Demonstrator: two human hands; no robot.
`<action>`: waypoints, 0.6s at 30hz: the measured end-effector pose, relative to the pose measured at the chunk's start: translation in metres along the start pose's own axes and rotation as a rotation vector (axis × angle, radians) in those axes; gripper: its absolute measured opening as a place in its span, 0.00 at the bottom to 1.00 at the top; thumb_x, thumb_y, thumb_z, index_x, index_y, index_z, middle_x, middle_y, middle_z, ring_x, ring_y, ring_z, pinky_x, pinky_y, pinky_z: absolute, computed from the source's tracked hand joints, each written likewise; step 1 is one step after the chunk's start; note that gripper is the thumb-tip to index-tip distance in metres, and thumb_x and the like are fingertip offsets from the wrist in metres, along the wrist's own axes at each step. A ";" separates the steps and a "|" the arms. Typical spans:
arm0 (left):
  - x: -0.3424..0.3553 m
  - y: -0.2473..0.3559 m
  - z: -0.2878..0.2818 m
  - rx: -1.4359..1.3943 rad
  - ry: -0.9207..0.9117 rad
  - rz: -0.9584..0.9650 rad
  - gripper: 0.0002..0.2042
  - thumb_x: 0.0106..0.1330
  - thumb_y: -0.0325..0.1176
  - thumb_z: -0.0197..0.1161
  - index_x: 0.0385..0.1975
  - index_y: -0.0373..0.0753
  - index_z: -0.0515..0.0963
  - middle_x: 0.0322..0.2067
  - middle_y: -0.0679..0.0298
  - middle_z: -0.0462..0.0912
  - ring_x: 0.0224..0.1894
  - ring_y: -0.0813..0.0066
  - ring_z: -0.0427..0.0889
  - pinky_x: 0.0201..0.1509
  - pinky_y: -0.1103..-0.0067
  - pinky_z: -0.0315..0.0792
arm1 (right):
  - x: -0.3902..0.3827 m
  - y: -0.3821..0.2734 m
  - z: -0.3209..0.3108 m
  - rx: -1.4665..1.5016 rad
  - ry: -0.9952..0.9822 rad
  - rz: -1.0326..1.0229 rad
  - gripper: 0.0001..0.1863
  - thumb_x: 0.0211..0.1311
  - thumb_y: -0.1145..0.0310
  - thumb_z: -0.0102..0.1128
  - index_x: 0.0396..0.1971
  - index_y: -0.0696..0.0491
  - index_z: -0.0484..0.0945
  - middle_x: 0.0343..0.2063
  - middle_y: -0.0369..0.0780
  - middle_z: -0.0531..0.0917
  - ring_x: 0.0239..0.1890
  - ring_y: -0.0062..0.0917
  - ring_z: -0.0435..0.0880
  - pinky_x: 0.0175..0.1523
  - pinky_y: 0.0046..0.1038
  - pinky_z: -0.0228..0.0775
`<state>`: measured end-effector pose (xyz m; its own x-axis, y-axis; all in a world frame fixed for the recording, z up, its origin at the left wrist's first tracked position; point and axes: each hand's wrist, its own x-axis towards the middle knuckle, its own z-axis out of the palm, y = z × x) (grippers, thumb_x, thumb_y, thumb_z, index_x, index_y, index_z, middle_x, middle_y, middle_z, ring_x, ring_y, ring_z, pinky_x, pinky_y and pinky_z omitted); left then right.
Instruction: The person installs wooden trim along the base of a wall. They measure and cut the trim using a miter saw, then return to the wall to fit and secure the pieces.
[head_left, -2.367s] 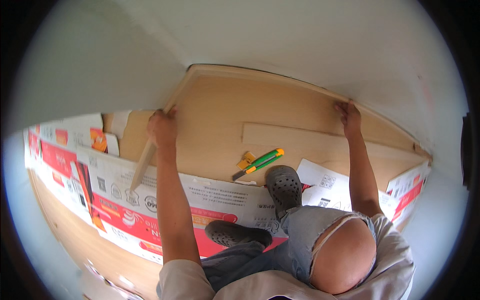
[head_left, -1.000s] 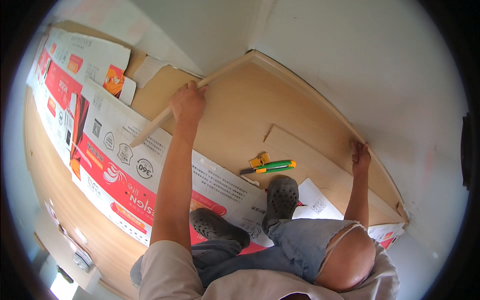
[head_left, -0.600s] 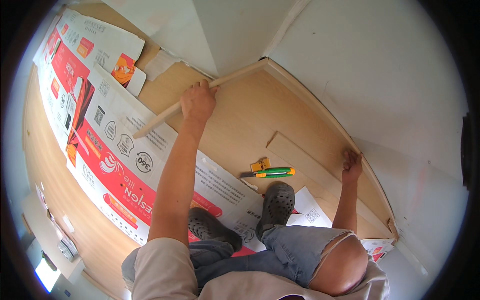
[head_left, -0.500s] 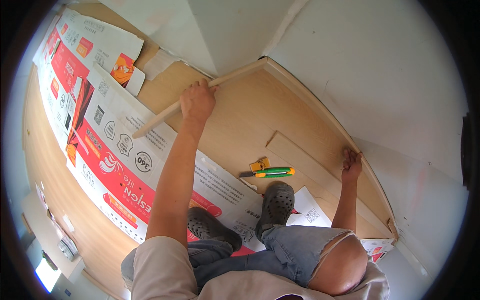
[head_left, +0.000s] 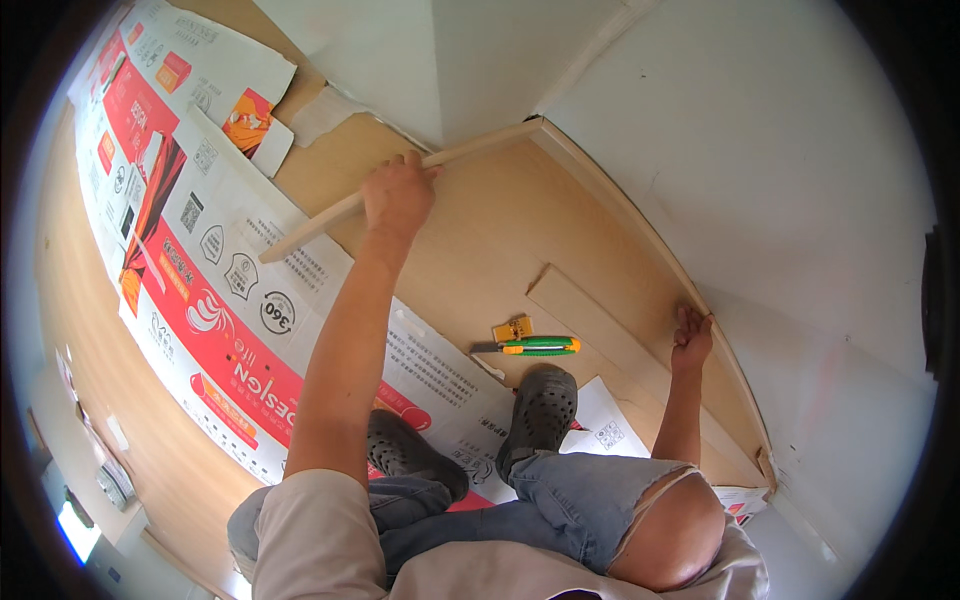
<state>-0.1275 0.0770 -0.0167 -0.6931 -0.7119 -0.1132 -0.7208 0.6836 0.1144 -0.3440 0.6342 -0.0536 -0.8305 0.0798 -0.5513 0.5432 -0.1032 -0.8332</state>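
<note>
A pale wooden trim strip (head_left: pixel 315 225) runs from over the printed cardboard to the wall corner, its far end meeting a second strip. My left hand (head_left: pixel 398 195) is closed round it near its middle. That second long trim strip (head_left: pixel 640 228) stands on edge along the right wall. My right hand (head_left: pixel 690 338) has its fingers curled at this strip's upper edge; the exact grip is partly hidden. Between my arms, a green and yellow utility knife (head_left: pixel 540 346) lies on the wood floor beside a small yellow packet (head_left: pixel 514 328).
Printed red and white cardboard (head_left: pixel 225 330) covers the floor to the left. A loose flat board (head_left: pixel 590 310) lies near the right strip. My dark clogs (head_left: pixel 541 408) stand close to the knife. A white paper (head_left: pixel 608 428) lies beside them. Grey walls (head_left: pixel 760 180) bound the right side.
The view has shifted slightly. Both hands stay at the same places on their strips, and the strips still meet at the corner.
</note>
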 end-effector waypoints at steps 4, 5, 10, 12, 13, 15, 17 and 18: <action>-0.001 -0.005 0.001 -0.007 -0.011 -0.004 0.19 0.72 0.52 0.55 0.38 0.38 0.78 0.37 0.56 0.84 0.43 0.58 0.84 0.45 0.64 0.76 | 0.000 0.001 0.003 -0.019 0.005 -0.011 0.25 0.77 0.47 0.43 0.48 0.57 0.72 0.48 0.43 0.83 0.50 0.28 0.85 0.23 0.18 0.56; -0.002 -0.005 0.002 -0.006 -0.013 -0.005 0.19 0.72 0.51 0.55 0.38 0.38 0.78 0.37 0.56 0.84 0.43 0.58 0.84 0.45 0.65 0.76 | 0.000 0.002 0.002 -0.023 0.004 -0.013 0.25 0.77 0.47 0.43 0.48 0.57 0.72 0.48 0.43 0.83 0.49 0.28 0.85 0.24 0.18 0.56; -0.001 -0.016 -0.002 -0.032 0.009 0.007 0.20 0.71 0.52 0.56 0.38 0.38 0.77 0.36 0.56 0.84 0.43 0.56 0.83 0.45 0.64 0.76 | -0.006 0.009 0.007 -0.002 -0.018 -0.003 0.25 0.77 0.47 0.44 0.50 0.57 0.72 0.49 0.43 0.83 0.48 0.27 0.85 0.24 0.18 0.57; 0.004 -0.012 0.000 -0.031 0.036 0.030 0.20 0.71 0.52 0.56 0.36 0.38 0.78 0.34 0.55 0.84 0.41 0.57 0.84 0.45 0.64 0.76 | -0.012 0.006 0.008 -0.007 0.004 -0.003 0.25 0.77 0.47 0.44 0.52 0.57 0.72 0.49 0.43 0.83 0.47 0.26 0.85 0.24 0.18 0.58; 0.008 -0.010 0.004 -0.024 0.064 0.052 0.19 0.71 0.52 0.56 0.35 0.38 0.78 0.33 0.55 0.84 0.40 0.57 0.84 0.44 0.64 0.76 | -0.015 0.006 0.008 -0.009 0.021 -0.005 0.26 0.77 0.48 0.44 0.53 0.57 0.72 0.50 0.43 0.83 0.47 0.26 0.85 0.24 0.18 0.58; 0.014 0.008 0.009 0.024 0.147 0.142 0.19 0.71 0.50 0.56 0.33 0.39 0.79 0.31 0.55 0.83 0.38 0.57 0.84 0.41 0.63 0.76 | -0.017 0.007 -0.008 -0.057 0.071 0.019 0.25 0.78 0.48 0.42 0.54 0.56 0.73 0.50 0.42 0.83 0.47 0.24 0.85 0.25 0.17 0.59; 0.030 -0.017 0.057 0.039 0.312 0.299 0.17 0.73 0.47 0.54 0.30 0.40 0.79 0.28 0.55 0.83 0.34 0.58 0.83 0.36 0.62 0.76 | -0.007 0.010 -0.030 -0.244 -0.024 -0.031 0.22 0.77 0.53 0.41 0.52 0.54 0.77 0.50 0.41 0.83 0.47 0.22 0.84 0.27 0.18 0.61; 0.032 -0.032 0.084 0.010 0.333 0.322 0.17 0.73 0.47 0.54 0.32 0.39 0.80 0.29 0.55 0.84 0.33 0.57 0.83 0.34 0.62 0.76 | -0.007 0.012 -0.019 -0.289 -0.068 -0.110 0.23 0.77 0.52 0.41 0.54 0.53 0.76 0.50 0.41 0.83 0.47 0.23 0.85 0.32 0.20 0.67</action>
<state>-0.1268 0.0453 -0.1067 -0.8436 -0.4753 0.2501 -0.4706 0.8785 0.0822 -0.3293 0.6509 -0.0601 -0.8872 0.0074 -0.4613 0.4542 0.1895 -0.8705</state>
